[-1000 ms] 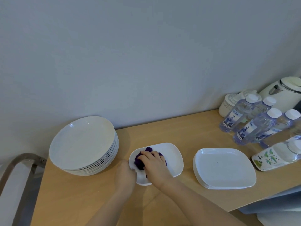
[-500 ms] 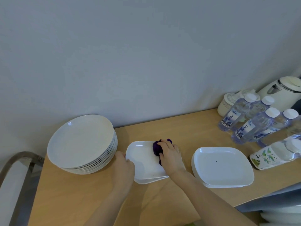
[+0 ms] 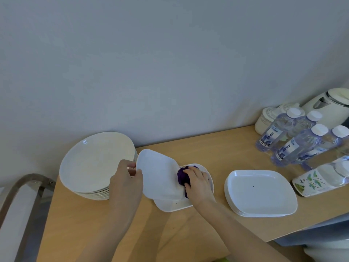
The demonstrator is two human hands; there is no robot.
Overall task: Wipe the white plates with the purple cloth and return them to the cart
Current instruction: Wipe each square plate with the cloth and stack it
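Near the front edge of the wooden tabletop, the left hand has its grip closed on the left rim of a tilted white rounded-square plate, over another like it. The right hand grips the bunched purple cloth at its right edge. Best to steady the rim firmly and sweep edge to edge.

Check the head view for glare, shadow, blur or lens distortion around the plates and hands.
Head view: soft, even light; faint highlight on the round plate stack; mild shadows under both forearms on the table. Wide-angle bending tilts the water bottles and kettle at right. The left hand, lifted plate, right hand and purple cloth look slightly soft.
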